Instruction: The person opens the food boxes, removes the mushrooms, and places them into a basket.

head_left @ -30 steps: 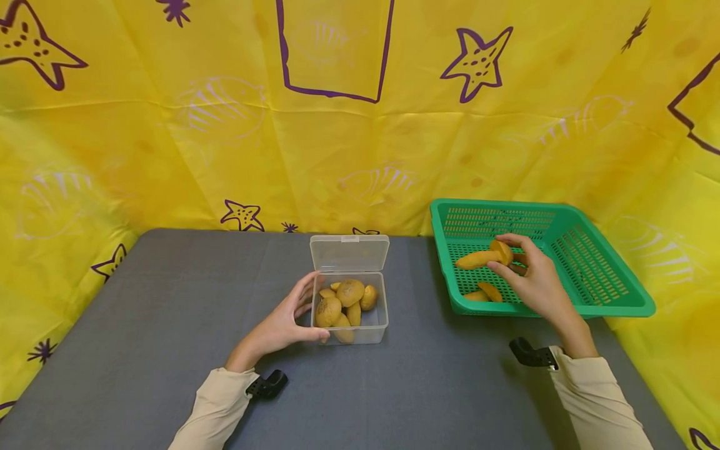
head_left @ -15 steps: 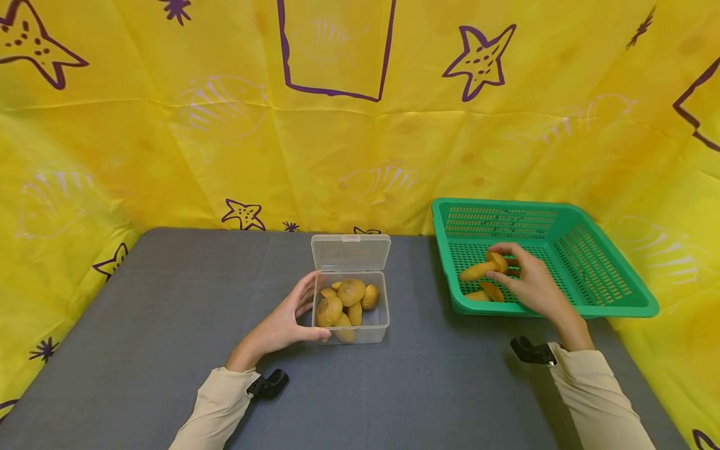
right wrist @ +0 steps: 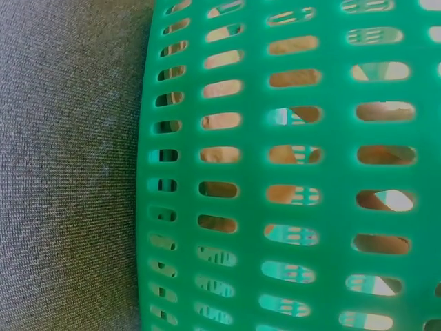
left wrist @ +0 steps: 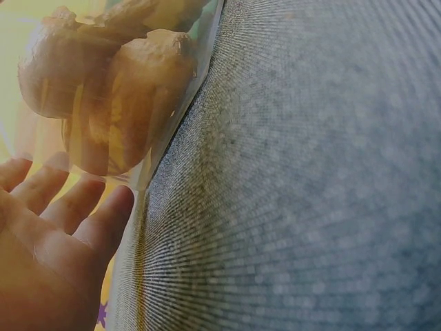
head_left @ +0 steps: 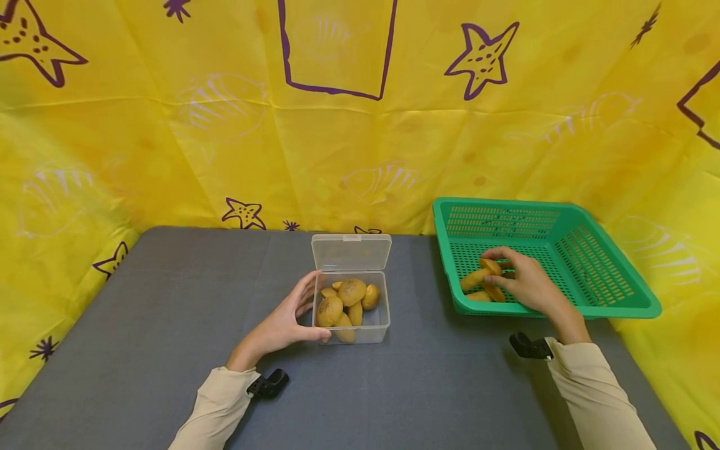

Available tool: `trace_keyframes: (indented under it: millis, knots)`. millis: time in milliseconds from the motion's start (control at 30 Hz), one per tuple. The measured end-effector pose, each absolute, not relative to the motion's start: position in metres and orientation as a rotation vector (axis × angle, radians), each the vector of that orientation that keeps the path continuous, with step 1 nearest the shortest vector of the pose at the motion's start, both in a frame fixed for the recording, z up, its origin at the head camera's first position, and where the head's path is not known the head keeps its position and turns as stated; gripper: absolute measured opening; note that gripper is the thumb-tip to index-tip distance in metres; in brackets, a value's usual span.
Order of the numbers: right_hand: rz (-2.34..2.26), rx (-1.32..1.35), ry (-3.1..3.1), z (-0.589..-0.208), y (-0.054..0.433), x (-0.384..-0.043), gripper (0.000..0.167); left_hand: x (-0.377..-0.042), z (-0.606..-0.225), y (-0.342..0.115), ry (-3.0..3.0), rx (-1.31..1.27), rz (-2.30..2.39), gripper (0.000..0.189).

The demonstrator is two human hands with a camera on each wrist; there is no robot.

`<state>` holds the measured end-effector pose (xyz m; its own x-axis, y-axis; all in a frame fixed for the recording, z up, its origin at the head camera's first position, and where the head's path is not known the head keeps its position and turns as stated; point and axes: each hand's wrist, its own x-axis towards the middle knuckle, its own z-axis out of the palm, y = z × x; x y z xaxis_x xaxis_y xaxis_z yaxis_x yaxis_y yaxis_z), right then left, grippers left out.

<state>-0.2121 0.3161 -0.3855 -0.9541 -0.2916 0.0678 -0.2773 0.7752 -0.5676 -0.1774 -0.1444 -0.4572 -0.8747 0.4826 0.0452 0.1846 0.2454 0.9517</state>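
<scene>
A clear plastic box (head_left: 374, 336) with its hinged lid up stands mid-table, with several yellow-brown mushrooms (head_left: 352, 292) inside. My left hand (head_left: 287, 322) holds it at its left side, thumb at the front wall and fingers along the far side. Through the wall, the left wrist view shows mushrooms (left wrist: 141, 96) just past the fingers (left wrist: 107, 221). My right hand (head_left: 525, 281) is down inside the green basket (head_left: 613, 311), pinching a mushroom (head_left: 490, 267) by its cap. Other mushroom pieces (head_left: 480, 296) lie below it. From the right wrist, the slotted basket wall (right wrist: 331, 207) mostly hides that hand.
A grey cloth covers the table (head_left: 169, 350). Behind it and along the right hangs a yellow curtain (head_left: 337, 144) with starfish and fish drawings. The green basket's back edge is close to the curtain. Black straps sit at both wrists.
My right hand has lowered the mushroom deeper into the basket, toward the pieces at its near left, and moved slightly left. My left hand and the box stay put.
</scene>
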Motion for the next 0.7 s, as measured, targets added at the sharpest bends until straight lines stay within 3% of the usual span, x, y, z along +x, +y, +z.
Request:
trace_keyframes:
  millis: [700]
  knots:
    - [-0.880, -0.549, 2.899, -0.3878, 0.3139, -0.2168, 0.044, -0.1772, -0.4565, -0.1444, 2.268, 0.609, 1.664, 0.108]
